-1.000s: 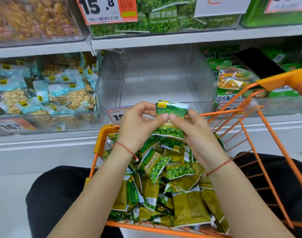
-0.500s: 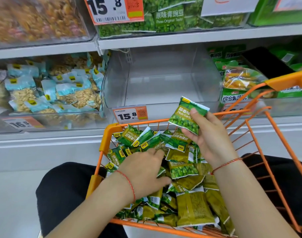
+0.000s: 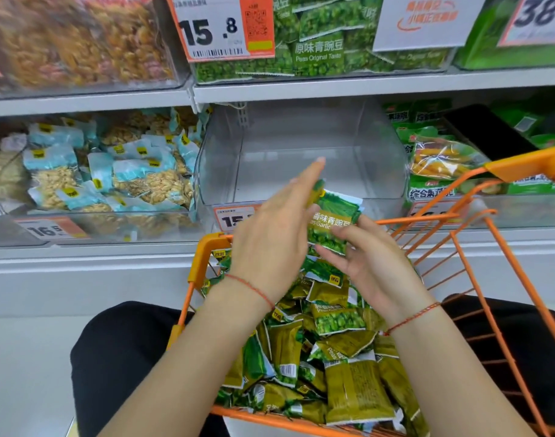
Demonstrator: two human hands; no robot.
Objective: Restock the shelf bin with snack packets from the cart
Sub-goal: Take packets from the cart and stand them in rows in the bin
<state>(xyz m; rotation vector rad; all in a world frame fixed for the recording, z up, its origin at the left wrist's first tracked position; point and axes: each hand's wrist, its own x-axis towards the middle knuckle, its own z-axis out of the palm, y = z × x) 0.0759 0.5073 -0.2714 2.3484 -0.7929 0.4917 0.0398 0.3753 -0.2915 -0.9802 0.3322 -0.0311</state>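
Observation:
A green garlic-pea snack packet [image 3: 334, 216] is upright above the orange cart [image 3: 203, 253], just in front of the clear shelf bin [image 3: 377, 159], which holds nothing. My right hand [image 3: 374, 269] pinches this packet from below and the right, thumb on its face. My left hand [image 3: 270, 238] is raised with straight fingers and presses flat against the packet's left side; an olive edge of a second packet [image 3: 315, 192] shows between palm and packet. Many more green packets [image 3: 339, 348] fill the cart.
To the left, a bin of blue-topped peanut packets [image 3: 118, 175]; to the right, a bin of mixed green packs [image 3: 440, 159]. A price tag [image 3: 230, 219] hangs on the clear bin's front. An upper shelf [image 3: 301, 85] overhangs. My dark-clothed knees flank the cart.
My left hand rose out of the cart pile and now presses flat against the packet held in my right hand. The camera view moved closer to the shelf.

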